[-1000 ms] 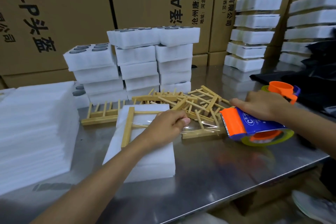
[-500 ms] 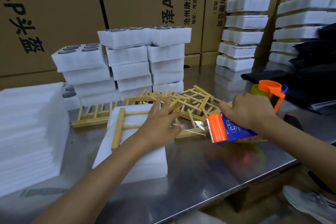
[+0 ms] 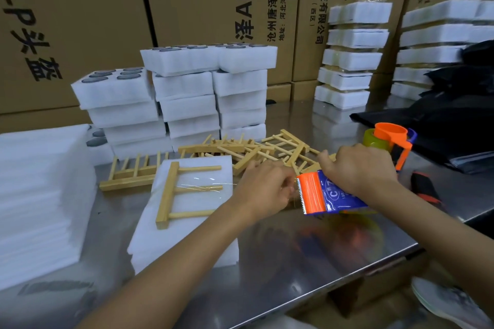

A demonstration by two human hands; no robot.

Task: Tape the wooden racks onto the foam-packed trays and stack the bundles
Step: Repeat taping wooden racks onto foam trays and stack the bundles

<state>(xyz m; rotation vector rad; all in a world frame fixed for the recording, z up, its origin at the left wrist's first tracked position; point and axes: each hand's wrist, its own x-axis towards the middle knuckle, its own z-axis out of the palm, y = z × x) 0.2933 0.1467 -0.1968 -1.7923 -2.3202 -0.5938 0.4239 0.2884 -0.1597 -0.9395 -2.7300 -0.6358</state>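
Fingers of right hand (image 3: 359, 168) grip tape dispenser (image 3: 324, 193); left hand (image 3: 263, 189) fingers curled, hold unclear.

Cardboard cartons (image 3: 203, 0) behind: "AH4.0", Chinese print incl. "沧州唐泽通信科技有限公司", "地址: 河北河间经济开发区(西区)". Left carton (image 3: 66, 21): "-P头盔". Tape dispenser (image 3: 336, 192) label: partly legible "C…", rest blurred.

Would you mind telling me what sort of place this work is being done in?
Most likely a packing area in a warehouse or small factory: large printed cartons line the back, foam trays stand stacked on a steel table, and the right hand holds a tape dispenser.
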